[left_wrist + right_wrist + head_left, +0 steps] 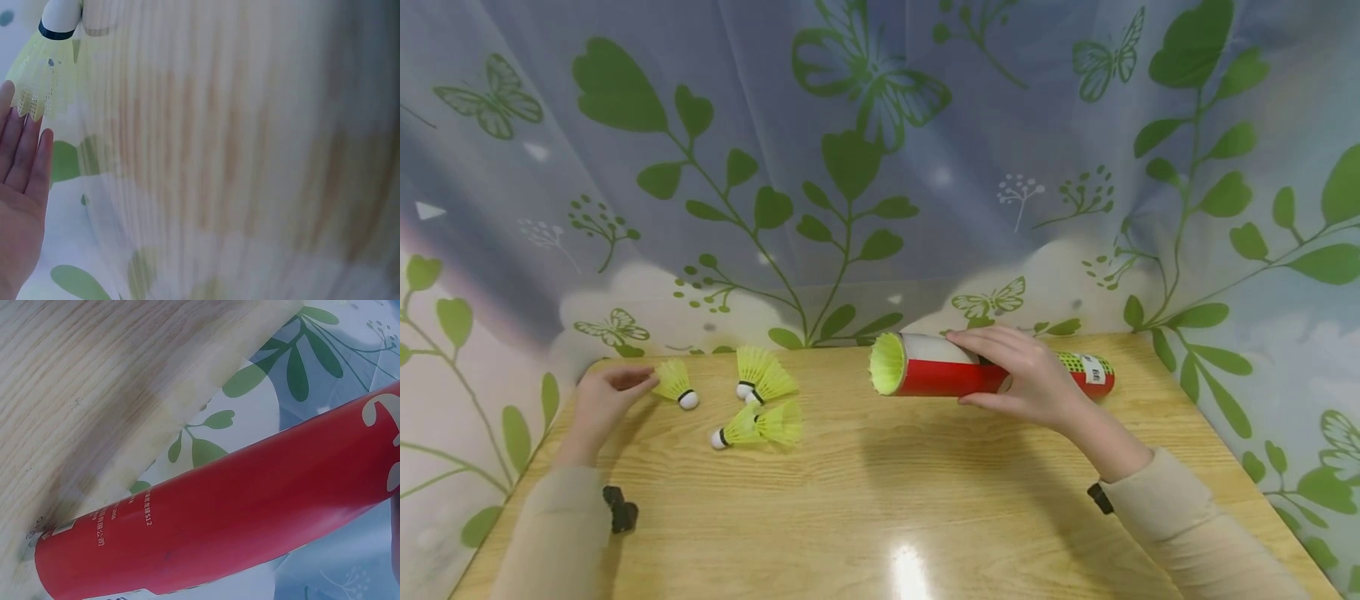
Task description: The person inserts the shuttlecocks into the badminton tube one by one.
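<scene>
My left hand (pixel 607 402), at the table's far left, pinches the skirt rim of a yellow shuttlecock (pixel 675 383); its white cork points toward the right and down. In the left wrist view the fingertips meet the edge of the skirt (pixel 47 75). My right hand (pixel 1022 371) grips a red and white shuttlecock tube (pixel 940 377) round its middle, holding it on its side over the back of the table. The tube's open mouth faces left, with a yellow shuttlecock skirt (pixel 887 365) filling it. Red tube wall (pixel 219 512) spans the right wrist view.
Several loose yellow shuttlecocks (pixel 767 371) lie in a cluster to the right of my left hand, on the wooden table (pixel 820 517). A curtain (pixel 745 267) printed with leaves and butterflies hangs along the back edge and both sides.
</scene>
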`<state>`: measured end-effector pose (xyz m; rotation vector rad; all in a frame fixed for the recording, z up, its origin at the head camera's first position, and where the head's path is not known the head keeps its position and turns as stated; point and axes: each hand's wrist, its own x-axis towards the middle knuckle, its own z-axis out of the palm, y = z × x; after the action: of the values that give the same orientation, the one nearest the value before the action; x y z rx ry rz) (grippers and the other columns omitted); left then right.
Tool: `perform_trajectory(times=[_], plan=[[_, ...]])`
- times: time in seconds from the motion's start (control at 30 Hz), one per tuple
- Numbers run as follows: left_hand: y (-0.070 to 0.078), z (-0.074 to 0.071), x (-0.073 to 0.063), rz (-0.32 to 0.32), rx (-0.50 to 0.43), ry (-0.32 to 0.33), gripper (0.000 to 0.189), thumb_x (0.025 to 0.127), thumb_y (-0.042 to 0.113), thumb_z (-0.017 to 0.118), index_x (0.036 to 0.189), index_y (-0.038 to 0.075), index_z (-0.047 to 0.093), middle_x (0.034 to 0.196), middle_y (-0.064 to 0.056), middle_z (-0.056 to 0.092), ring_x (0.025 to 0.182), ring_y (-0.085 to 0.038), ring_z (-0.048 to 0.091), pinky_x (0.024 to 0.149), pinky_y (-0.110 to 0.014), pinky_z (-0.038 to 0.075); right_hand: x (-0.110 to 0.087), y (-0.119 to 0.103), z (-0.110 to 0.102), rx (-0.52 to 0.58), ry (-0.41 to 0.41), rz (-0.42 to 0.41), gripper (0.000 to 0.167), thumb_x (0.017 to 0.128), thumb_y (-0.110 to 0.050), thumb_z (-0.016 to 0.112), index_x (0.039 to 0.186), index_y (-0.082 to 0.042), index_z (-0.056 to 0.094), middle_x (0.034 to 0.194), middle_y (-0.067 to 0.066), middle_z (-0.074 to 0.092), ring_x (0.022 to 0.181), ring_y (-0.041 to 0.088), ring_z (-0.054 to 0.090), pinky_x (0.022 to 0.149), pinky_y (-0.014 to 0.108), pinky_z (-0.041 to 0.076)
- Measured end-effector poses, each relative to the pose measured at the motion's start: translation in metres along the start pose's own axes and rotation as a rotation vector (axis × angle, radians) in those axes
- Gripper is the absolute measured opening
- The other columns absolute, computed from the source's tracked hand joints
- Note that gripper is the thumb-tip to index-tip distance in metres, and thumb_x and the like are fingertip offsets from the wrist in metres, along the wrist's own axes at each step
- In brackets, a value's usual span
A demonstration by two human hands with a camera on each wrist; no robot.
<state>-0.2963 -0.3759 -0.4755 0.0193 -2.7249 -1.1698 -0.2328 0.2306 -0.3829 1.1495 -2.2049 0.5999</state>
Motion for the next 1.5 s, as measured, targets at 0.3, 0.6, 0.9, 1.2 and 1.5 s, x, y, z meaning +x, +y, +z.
perform_trajectory(times=[0.3,0.6,0.9,1.2,1.5], plan=[[-0.001,0.001,-0.001,-0.041,0.043,-0.013,0.041,0.104,0.03,0.072,0.127,-0.005,0.074,0.113,-0.012,0.08,0.079,0.024,0.05,0.073,-0.008,0.047,-0.002,0.001,-0.002,-0.031,-0.01,0.028,0.083,0.066,-0.021,0.101,0.141,-0.008,0.068,0.133,0.01,0.076,0.119,0.031,0.072,0.125,0.027,0.039],[0.007,0.004,-0.009,-0.051,0.059,0.011,0.035,0.103,0.025,0.074,0.122,-0.005,0.076,0.115,-0.024,0.079,0.077,0.022,0.05,0.07,-0.005,0.047,-0.001,0.001,-0.004,-0.045,-0.009,0.023,0.085,0.064,-0.021,0.102,0.14,-0.007,0.068,0.131,0.011,0.076,0.118,0.031,0.072,0.113,0.045,0.052],[0.018,0.008,-0.017,-0.052,0.042,0.069,0.034,0.104,0.021,0.072,0.123,-0.007,0.075,0.114,-0.027,0.078,0.075,0.022,0.051,0.068,-0.003,0.047,0.0,0.004,-0.004,-0.044,-0.009,0.024,0.085,0.063,-0.02,0.102,0.14,-0.008,0.068,0.13,0.011,0.076,0.117,0.031,0.072,0.104,0.056,0.055],[0.029,0.01,-0.02,-0.041,0.002,0.138,0.029,0.104,0.017,0.072,0.122,-0.006,0.075,0.103,-0.014,0.082,0.072,0.022,0.056,0.067,-0.003,0.05,0.0,0.005,-0.005,-0.038,-0.002,0.012,0.083,0.065,-0.02,0.102,0.139,-0.007,0.068,0.131,0.011,0.076,0.117,0.032,0.072,0.103,0.057,0.056],[0.05,0.021,-0.025,-0.093,-0.009,0.209,0.029,0.103,0.019,0.073,0.121,-0.004,0.076,0.116,-0.026,0.077,0.069,0.024,0.051,0.065,-0.002,0.047,0.0,0.005,-0.005,-0.043,-0.008,0.01,0.082,0.067,-0.023,0.101,0.14,-0.007,0.068,0.131,0.012,0.076,0.118,0.032,0.072,0.116,0.04,0.051]])
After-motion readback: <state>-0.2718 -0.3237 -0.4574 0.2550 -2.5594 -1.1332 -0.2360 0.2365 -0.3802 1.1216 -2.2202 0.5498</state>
